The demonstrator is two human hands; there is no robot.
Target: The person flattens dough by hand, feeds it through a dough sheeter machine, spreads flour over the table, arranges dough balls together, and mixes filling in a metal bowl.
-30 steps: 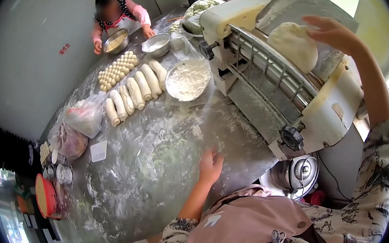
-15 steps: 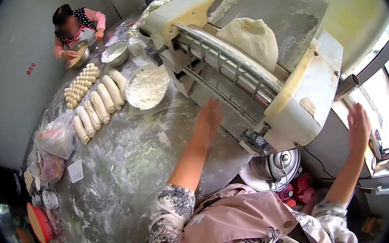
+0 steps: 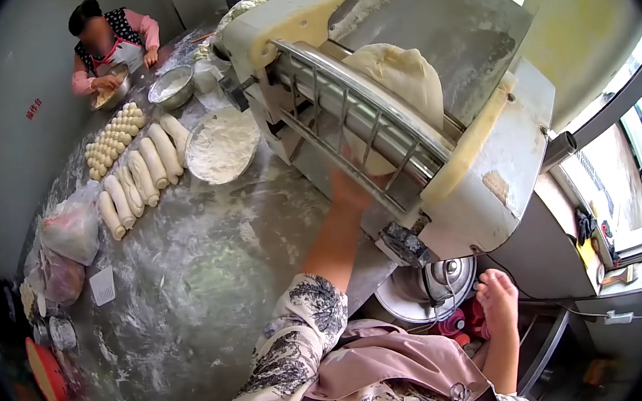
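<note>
A dough sheet (image 3: 406, 80) stands in the top of the dough-rolling machine (image 3: 482, 154), its lower edge at the rollers. The left hand (image 3: 350, 181) reaches under the metal guard (image 3: 361, 101); bars partly hide it, so its grip cannot be told. The right hand (image 3: 499, 300), fingers loosely curled, grip released, is near a metal pot (image 3: 435, 286).

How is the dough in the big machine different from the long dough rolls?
The dough in the machine is a broad, flat piece; the dough rolls are several narrow logs. The dough slants down into the machine, while the dough rolls lie in a row on the table. Both look pale.
</note>
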